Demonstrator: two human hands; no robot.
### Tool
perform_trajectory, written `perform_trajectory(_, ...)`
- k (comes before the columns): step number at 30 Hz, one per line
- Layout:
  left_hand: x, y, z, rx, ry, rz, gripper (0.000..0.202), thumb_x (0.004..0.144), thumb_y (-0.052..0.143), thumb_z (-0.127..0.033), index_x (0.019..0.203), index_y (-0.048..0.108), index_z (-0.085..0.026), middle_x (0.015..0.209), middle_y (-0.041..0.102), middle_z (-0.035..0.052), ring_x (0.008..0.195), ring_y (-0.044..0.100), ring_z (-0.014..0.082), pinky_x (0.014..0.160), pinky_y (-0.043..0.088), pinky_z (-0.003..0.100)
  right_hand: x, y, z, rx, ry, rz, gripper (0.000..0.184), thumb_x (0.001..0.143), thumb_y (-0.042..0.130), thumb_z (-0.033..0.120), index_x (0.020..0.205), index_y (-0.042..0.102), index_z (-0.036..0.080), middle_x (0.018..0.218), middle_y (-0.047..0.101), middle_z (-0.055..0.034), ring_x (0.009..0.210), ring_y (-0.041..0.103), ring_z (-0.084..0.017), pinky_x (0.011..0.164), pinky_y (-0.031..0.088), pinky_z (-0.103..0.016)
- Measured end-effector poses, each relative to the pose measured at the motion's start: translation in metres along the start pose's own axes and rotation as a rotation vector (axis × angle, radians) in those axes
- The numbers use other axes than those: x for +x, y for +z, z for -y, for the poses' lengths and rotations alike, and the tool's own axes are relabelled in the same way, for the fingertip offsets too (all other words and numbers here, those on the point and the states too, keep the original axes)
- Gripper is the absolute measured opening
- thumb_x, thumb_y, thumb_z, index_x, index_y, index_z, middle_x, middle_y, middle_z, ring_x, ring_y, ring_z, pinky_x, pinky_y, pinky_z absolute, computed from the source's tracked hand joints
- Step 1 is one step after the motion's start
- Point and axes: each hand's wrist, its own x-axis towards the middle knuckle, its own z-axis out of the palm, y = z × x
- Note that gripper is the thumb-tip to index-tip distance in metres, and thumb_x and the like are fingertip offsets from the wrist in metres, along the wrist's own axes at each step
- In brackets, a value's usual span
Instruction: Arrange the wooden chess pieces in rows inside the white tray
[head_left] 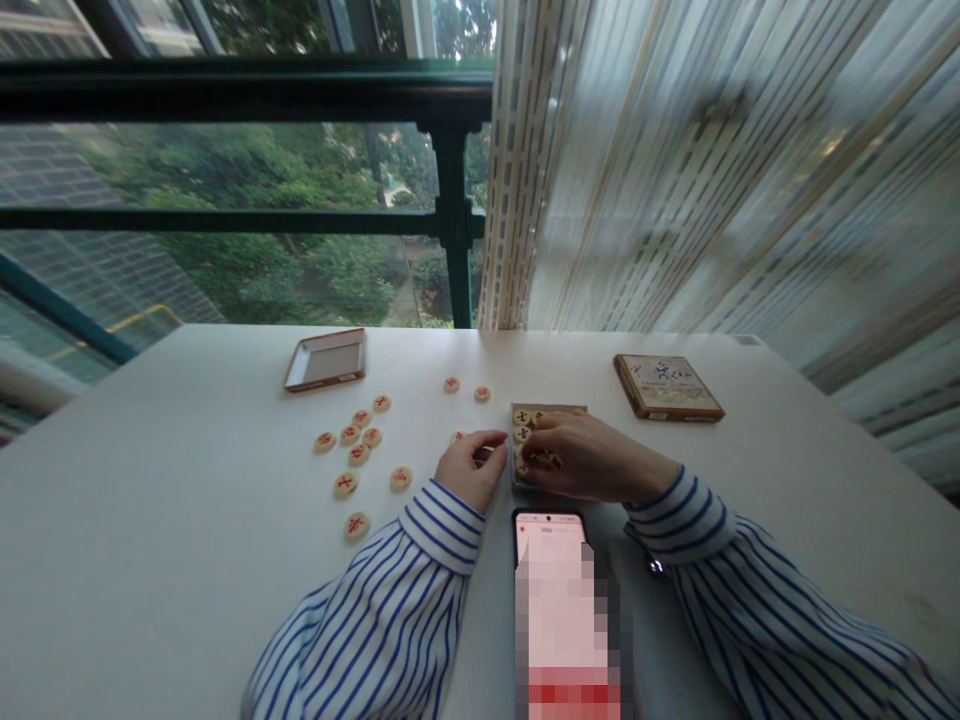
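Note:
Round wooden game pieces with red marks lie scattered on the white table, left of my hands. A small brown tray in front of me holds pieces with black marks. My right hand rests over that tray, fingers curled on the pieces inside it. My left hand sits just left of the tray, fingers closed around a piece on the table. Both arms wear blue-and-white striped sleeves.
An empty brown box half lies at the back left and a printed box lid at the back right. A lit phone lies near me. Two loose pieces sit behind the tray. Window railing and striped curtain rise behind.

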Motion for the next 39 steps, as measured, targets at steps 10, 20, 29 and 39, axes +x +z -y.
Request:
perform_trajectory(10, 0.0009, -0.0006, 0.0003, 0.024, 0.033, 0.007, 0.022, 0.07, 0.055, -0.02, 0.086, 0.067, -0.012, 0.077, 0.069, 0.0062, 0.061, 0.059, 0.0115, 0.057, 0.048, 0.022, 0.0002, 0.0031, -0.0018, 0.013, -0.015, 0.014, 0.024, 0.081, 0.048, 0.034, 0.079, 0.066, 0.018, 0.075, 0.062, -0.0056, 0.071, 0.054, -0.014, 0.064, 0.034, -0.025)
perform_trajectory(20, 0.0005, -0.0015, 0.0006, 0.025, 0.031, 0.014, 0.023, 0.07, 0.055, -0.022, 0.087, 0.067, -0.012, 0.071, 0.068, 0.0054, 0.059, 0.058, 0.0116, 0.058, 0.048, 0.023, -0.0004, 0.0037, -0.0028, 0.017, -0.022, 0.033, 0.024, 0.081, 0.047, 0.034, 0.075, 0.064, 0.018, 0.073, 0.062, -0.0041, 0.068, 0.053, -0.013, 0.062, 0.033, -0.025)
perform_trajectory(29, 0.0013, -0.0003, 0.003, 0.01, 0.023, 0.016, 0.021, 0.069, 0.056, -0.022, 0.085, 0.067, -0.014, 0.072, 0.068, 0.0047, 0.061, 0.059, 0.0123, 0.059, 0.048, 0.024, -0.0005, 0.002, -0.0018, 0.035, -0.01, 0.033, 0.024, 0.08, 0.049, 0.033, 0.078, 0.066, 0.017, 0.075, 0.062, -0.0061, 0.07, 0.054, -0.014, 0.064, 0.034, -0.025)
perform_trajectory(39, 0.0009, -0.0011, 0.001, 0.032, 0.013, 0.029, 0.022, 0.07, 0.055, -0.022, 0.086, 0.067, -0.012, 0.069, 0.067, 0.0051, 0.059, 0.057, 0.0119, 0.06, 0.047, 0.024, -0.0006, 0.0013, -0.002, 0.033, -0.017, 0.034, 0.024, 0.081, 0.048, 0.033, 0.076, 0.066, 0.017, 0.074, 0.063, -0.0056, 0.069, 0.054, -0.014, 0.064, 0.034, -0.025)
